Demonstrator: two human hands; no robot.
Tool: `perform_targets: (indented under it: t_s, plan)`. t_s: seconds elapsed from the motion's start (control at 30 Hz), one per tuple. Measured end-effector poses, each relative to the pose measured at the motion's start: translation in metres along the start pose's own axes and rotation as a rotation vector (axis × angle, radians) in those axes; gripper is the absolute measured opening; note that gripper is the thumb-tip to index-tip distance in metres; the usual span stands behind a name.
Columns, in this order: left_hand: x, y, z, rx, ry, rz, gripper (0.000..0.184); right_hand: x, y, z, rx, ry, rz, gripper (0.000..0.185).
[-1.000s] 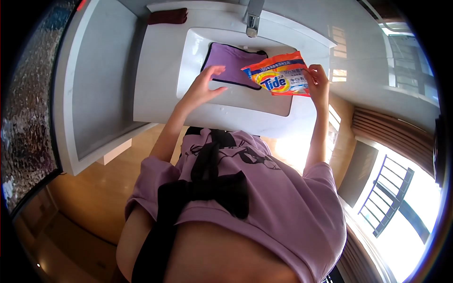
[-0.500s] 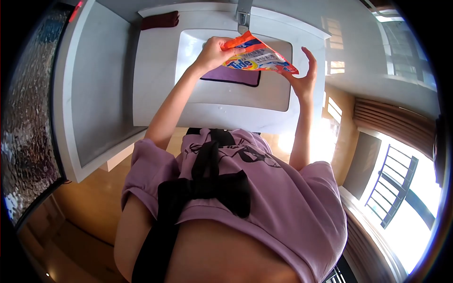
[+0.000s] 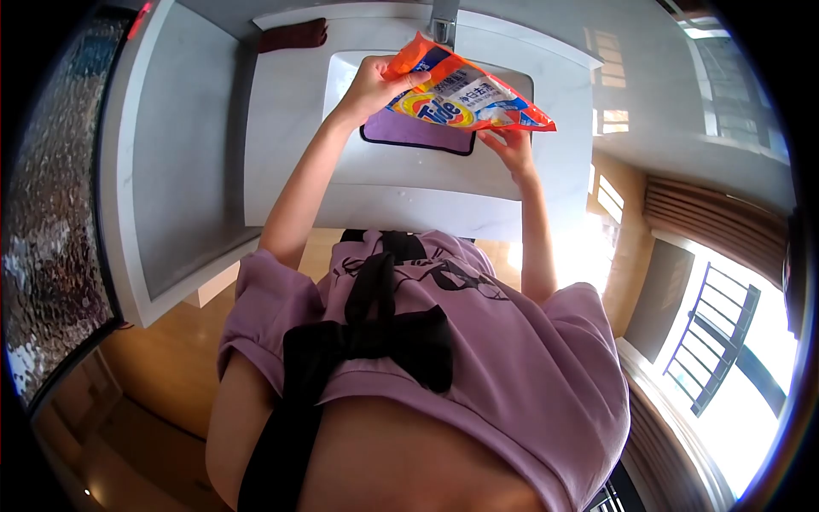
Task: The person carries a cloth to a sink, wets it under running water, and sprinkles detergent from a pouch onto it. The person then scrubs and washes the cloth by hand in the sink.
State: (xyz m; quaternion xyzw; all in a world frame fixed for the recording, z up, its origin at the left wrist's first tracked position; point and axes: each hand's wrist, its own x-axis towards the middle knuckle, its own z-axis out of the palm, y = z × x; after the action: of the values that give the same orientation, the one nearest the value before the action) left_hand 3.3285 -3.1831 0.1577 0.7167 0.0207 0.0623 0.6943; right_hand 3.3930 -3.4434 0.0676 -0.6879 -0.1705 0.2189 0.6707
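An orange Tide laundry detergent bag point(image 3: 465, 96) is held up over the sink, tilted, with its lower right corner pointing right. My left hand point(image 3: 373, 90) grips its upper left edge, thumb across the front. Beneath the bag's lower right edge, my right hand point(image 3: 514, 154) holds on from below, its fingertips partly hidden behind the packet. Lower down in the basin lies a purple cloth with a dark border point(image 3: 418, 136), partly covered by the bag.
The white sink basin point(image 3: 341, 175) is set in a pale countertop point(image 3: 281, 128). A faucet point(image 3: 444, 26) rises behind the bag. A folded dark red towel point(image 3: 293, 36) rests at the back left. A barred window point(image 3: 717, 341) is at the right.
The bag has tipped so its front faces me more. My right hand has moved left, from spread fingers at the bag's right corner to underneath its lower edge.
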Motion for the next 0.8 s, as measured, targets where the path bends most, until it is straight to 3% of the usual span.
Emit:
perform_targets:
  t_s: [0.07,0.17,0.3,0.37,0.47,0.57,0.63,0.67,0.7,0.77,0.8]
  plan:
    - [-0.001,-0.001,-0.002,-0.030,0.036,-0.013,0.025,0.001,-0.001,-0.002,-0.186,-0.070,-0.125,0.041]
    - [-0.003,-0.004,-0.003,-0.084,0.080,-0.009,0.025,0.003,-0.007,0.001,-0.248,-0.030,-0.119,0.040]
    - [-0.003,-0.007,-0.011,-0.057,0.044,-0.121,0.027,0.008,-0.014,0.004,-0.236,0.009,-0.230,0.037]
    - [-0.001,-0.010,-0.013,-0.003,0.015,-0.145,0.026,0.011,-0.021,0.006,-0.084,0.142,-0.246,0.033]
    - [0.007,-0.017,-0.015,0.013,0.019,0.102,0.022,0.015,-0.028,-0.002,-0.223,0.090,-0.191,0.027]
    - [0.008,-0.018,-0.023,0.116,0.027,0.014,0.022,0.023,-0.025,-0.004,-0.158,0.027,-0.208,0.026]
    - [0.011,-0.023,-0.029,0.112,0.008,-0.028,0.024,0.024,-0.020,-0.002,-0.356,0.115,-0.208,0.023]
    - [0.012,-0.022,-0.030,0.114,0.020,0.050,0.025,0.020,-0.029,0.002,-0.526,0.152,-0.155,0.020]
    - [0.012,-0.022,-0.031,0.115,0.033,0.128,0.026,0.022,-0.031,0.005,-0.526,0.152,-0.155,0.020]
    - [0.009,-0.020,-0.035,0.168,0.051,0.102,0.025,0.026,-0.031,0.012,-0.142,0.043,-0.223,0.019]
    - [0.007,-0.019,-0.036,0.220,0.066,0.079,0.023,0.026,-0.030,0.014,-0.141,0.042,-0.222,0.019]
